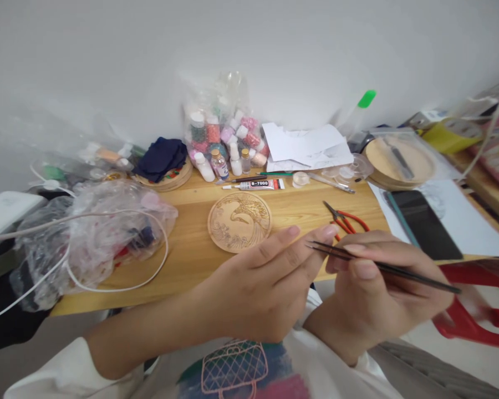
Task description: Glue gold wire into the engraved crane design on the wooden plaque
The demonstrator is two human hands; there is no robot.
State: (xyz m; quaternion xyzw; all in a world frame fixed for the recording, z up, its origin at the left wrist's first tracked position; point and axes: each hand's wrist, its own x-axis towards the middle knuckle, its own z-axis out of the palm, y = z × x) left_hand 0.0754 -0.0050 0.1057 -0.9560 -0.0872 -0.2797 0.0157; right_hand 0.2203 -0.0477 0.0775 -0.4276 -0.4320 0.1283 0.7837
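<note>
Black tweezers (403, 271) are pinched between the thumb and fingers of my right hand (374, 288), their tips pointing left at the fingers of my left hand. My left hand (266, 277) is raised in front of the table edge, fingers stretched out with gaps between them; its thumb is hidden. Whether anything tiny lies at the tweezer tips cannot be made out. Beyond my left hand lies a round wooden disc (239, 221) with a engraved wave-like pattern. Orange-handled pliers (345, 218) rest just behind my right hand. A B-7000 glue tube (255, 184) lies behind the disc.
Small bottles (219, 165) and a bag of bead jars (228, 124) stand by the wall. Crumpled plastic bags (91, 233) and a white cable (116, 290) lie left. At right are a phone (426, 224), papers (474, 221) and wooden discs (399, 160). A red stool (478, 327) stands below.
</note>
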